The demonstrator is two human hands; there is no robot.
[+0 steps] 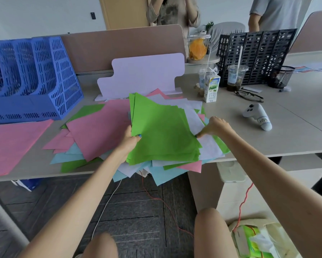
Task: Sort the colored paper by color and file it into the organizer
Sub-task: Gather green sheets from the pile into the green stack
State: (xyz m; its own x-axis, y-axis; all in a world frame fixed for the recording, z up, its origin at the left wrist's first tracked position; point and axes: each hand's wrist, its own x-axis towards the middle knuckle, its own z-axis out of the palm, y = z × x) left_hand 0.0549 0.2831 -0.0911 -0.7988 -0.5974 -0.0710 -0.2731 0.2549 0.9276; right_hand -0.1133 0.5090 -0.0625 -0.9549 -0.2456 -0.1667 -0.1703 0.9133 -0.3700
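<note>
My left hand (133, 141) clamps the green stack (163, 131), right hand (217, 126) pinches its other edge, guessing to keep greens together, well right of the blue organizer (35, 81).

Matt green paper (162, 131); perforated blue plastic organizer (44, 79); smooth matt desk (296, 112).

Bright, even indoor light with soft shadows; wide-angle bending at the edges, slight softness throughout
</note>
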